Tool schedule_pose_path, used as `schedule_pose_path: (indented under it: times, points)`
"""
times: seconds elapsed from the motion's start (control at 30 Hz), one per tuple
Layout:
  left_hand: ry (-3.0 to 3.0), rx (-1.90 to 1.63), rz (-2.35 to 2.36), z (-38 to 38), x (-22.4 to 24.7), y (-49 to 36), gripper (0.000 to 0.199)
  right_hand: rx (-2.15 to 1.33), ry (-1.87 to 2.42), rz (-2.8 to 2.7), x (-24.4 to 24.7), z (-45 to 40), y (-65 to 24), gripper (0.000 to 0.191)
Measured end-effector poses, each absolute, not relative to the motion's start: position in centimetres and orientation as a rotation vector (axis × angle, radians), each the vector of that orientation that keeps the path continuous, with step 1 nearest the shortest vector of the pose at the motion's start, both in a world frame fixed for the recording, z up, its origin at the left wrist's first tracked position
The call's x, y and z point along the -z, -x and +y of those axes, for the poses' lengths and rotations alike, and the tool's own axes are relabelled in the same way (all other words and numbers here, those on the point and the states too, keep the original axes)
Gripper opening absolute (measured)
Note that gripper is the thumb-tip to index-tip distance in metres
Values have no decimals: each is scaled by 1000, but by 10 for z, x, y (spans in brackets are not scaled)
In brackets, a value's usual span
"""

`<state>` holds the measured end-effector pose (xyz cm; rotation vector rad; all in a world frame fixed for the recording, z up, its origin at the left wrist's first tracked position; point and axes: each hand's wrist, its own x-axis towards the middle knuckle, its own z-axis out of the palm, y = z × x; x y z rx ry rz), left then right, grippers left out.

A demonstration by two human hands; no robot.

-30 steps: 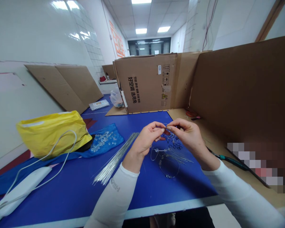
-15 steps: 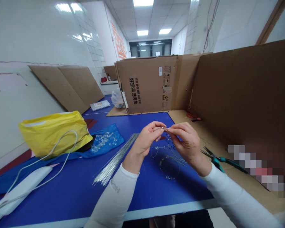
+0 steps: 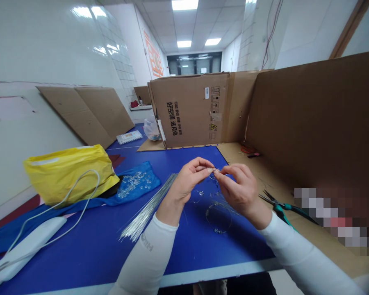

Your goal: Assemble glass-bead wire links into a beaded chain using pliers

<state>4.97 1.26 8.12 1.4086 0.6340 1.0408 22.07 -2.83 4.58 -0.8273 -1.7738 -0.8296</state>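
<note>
Fingertip to fingertip above the blue table, my left hand (image 3: 189,180) and my right hand (image 3: 241,190) both pinch a thin wire (image 3: 215,169). Part of that wire curves below the fingers, and its far end is hard to follow. Beneath my hands lies a wire loop with clear beads (image 3: 217,230) threaded on it. More clear beads (image 3: 201,193) and loose wires sit close by, partly behind my right hand. To the left of my left hand rests a bundle of straight silvery wires (image 3: 150,209).
Loose clear beads (image 3: 133,183) lie on a blue cloth (image 3: 152,172) beside a yellow bag (image 3: 70,174). At right, green-handled pliers (image 3: 278,203) lie on cardboard. A white device with a cable (image 3: 33,248) is front left. Cardboard panels (image 3: 190,110) stand behind and right.
My right hand has shifted slightly, and its fingers have turned a little. The wire near the fingertips shows more plainly now. My left hand stays almost in place.
</note>
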Motion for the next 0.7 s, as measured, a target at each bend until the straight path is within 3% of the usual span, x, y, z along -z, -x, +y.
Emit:
schedule_pose_path:
  times: [0.27,0.7]
  points:
    - [-1385,-1088,659,9,-81,-55,25,943,907,-1901,-41,-35,-221,26]
    - [-1281,-1111,704,11,-77,-58,26,1086,954,-1904,-49,-42,-214,20]
